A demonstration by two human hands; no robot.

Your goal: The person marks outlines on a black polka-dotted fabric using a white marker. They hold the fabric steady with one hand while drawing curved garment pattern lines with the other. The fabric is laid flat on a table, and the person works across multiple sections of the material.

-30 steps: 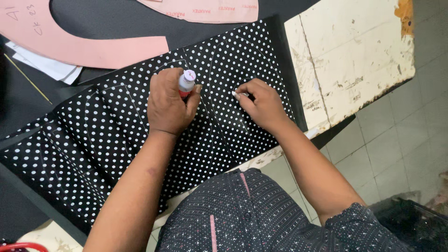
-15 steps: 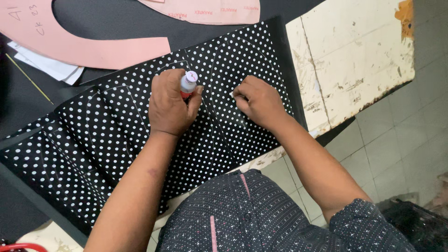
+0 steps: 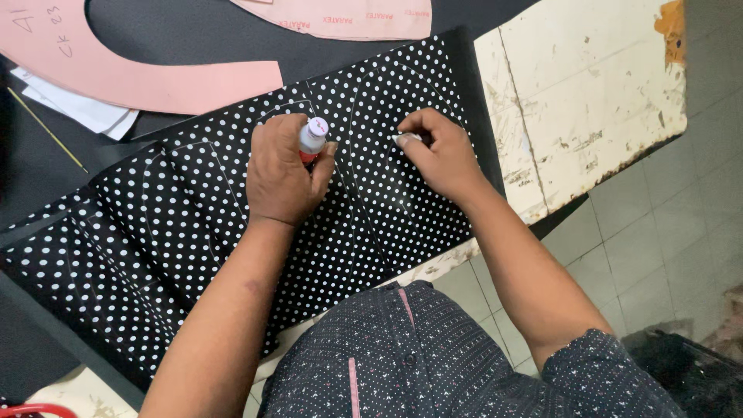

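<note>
The left hand [image 3: 282, 174] is resting flat-knuckled on the black polka-dot fabric [image 3: 193, 232], its fingers curling tight around a small bottle [image 3: 313, 139] with a whitish cap and a red band below it, which is standing upright out of the fist. Judging by the weight on it, this hand is pinning the cloth so it does not creep. The right hand [image 3: 445, 155] is lying just beside it, to the right, fingers pinched narrow on a small white piece of chalk [image 3: 408, 138] whose tip is touching the fabric (a grip that suits drawing fine lines).

The fabric is lying spread across the worn white table [image 3: 588, 108], running from the near-left edge up to the far right, with a plain black border along its right side. Thin white curved outlines are showing on it between and around the 2 hands. Beyond it, 2 pink paper patterns [image 3: 139, 70] are lying on dark cloth, well apart from the hands, with white paper scraps [image 3: 85, 112] and a thin yellow stick [image 3: 46, 130] at the left.
</note>
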